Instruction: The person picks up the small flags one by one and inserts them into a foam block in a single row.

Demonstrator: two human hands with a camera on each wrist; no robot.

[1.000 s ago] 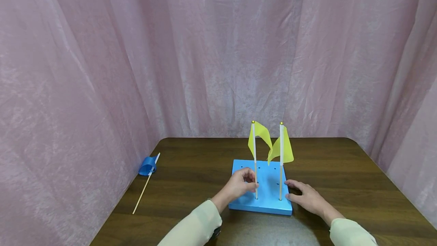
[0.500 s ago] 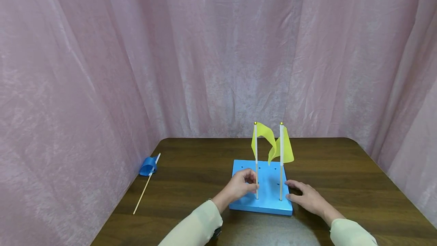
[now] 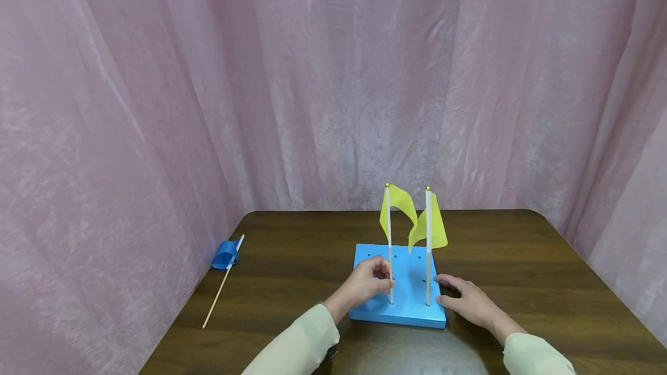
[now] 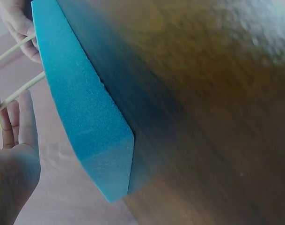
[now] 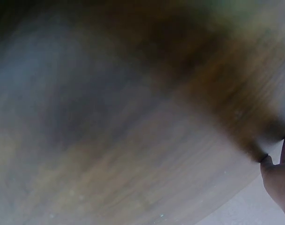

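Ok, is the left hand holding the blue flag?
No, the left hand holds a yellow flag, while the blue flag lies on the table.

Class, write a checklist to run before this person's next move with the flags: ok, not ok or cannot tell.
1. Left hand pinches the wooden stick of the left yellow flag: ok.
2. Right hand at right edge of the flat blue rectangular board: ok.
3. Right yellow flag upright in the board: ok.
4. Pinched wooden stick fully seated: cannot tell; its tip is hidden.
5. Blue flag upright too: not ok; it lies on the brown wooden table.
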